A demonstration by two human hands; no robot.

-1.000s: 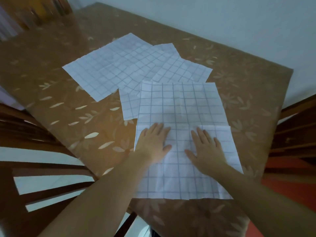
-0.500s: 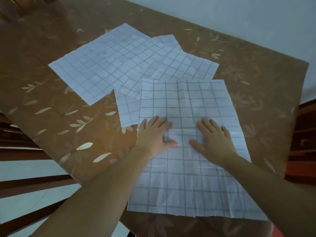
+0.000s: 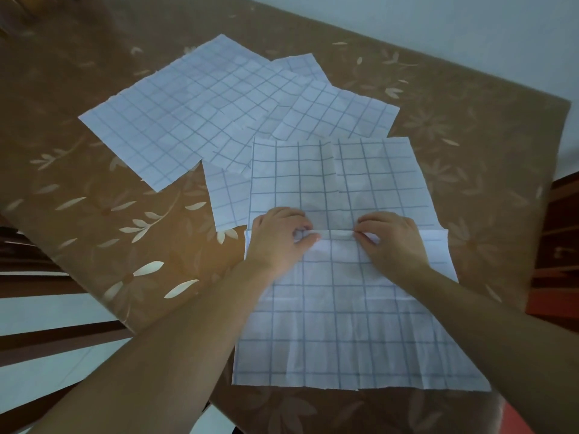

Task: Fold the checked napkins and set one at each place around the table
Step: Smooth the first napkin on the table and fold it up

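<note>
A white checked napkin (image 3: 344,324) lies flat on the near part of the brown flowered table (image 3: 125,214), its far edge overlapping a second checked napkin (image 3: 344,177). My left hand (image 3: 279,239) and my right hand (image 3: 391,242) sit side by side at that far edge, fingers curled, each pinching the edge of the near napkin between thumb and fingertips. A small ridge of cloth stands between the two hands. More checked napkins (image 3: 194,120) lie spread and overlapping farther back.
Dark wooden chair backs (image 3: 47,333) stand at the table's left side, another chair (image 3: 560,233) at the right. A pale wall (image 3: 438,32) runs behind the far edge. The table's near corner is just below the napkin.
Both hands went from lying flat on the near napkin to curling and pinching its far edge. The view has moved closer to the table.
</note>
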